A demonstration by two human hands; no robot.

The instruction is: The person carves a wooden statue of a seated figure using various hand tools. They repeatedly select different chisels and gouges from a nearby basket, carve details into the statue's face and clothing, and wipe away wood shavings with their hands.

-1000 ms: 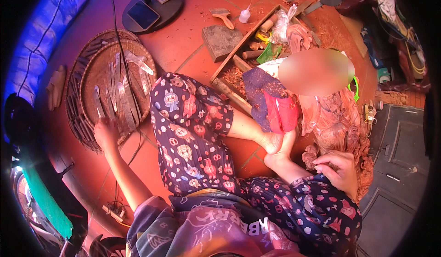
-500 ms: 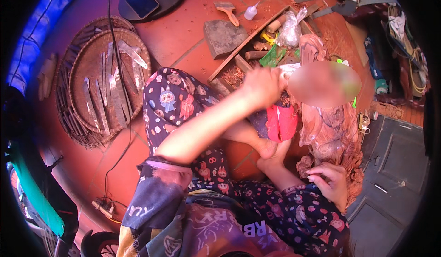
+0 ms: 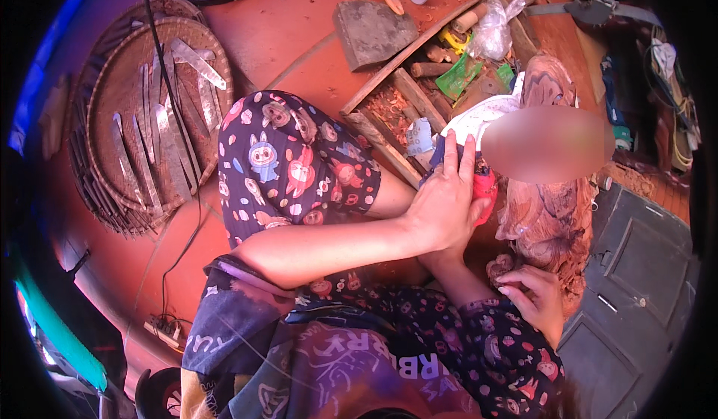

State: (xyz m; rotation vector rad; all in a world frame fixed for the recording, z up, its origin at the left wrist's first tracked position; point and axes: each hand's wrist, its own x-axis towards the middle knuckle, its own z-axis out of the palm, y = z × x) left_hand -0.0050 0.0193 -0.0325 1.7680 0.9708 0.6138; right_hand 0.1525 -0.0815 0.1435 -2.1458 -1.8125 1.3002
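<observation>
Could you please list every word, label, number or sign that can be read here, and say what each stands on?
Shirt: pale and pinkish lettering across the front, partly lost in folds; I won't copy its wording.
Left sleeve: pale lettering near the cuff, likewise not copied.
Pale blue scrap in the wooden box: any marks are too small to read.
Carved wood: no lettering visible.

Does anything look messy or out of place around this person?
The wooden tray looks untidy: loose shavings lie jumbled with a clear plastic bag and green plastic. Oddly, a dark cable also passes across the basket of metal blades.
</observation>
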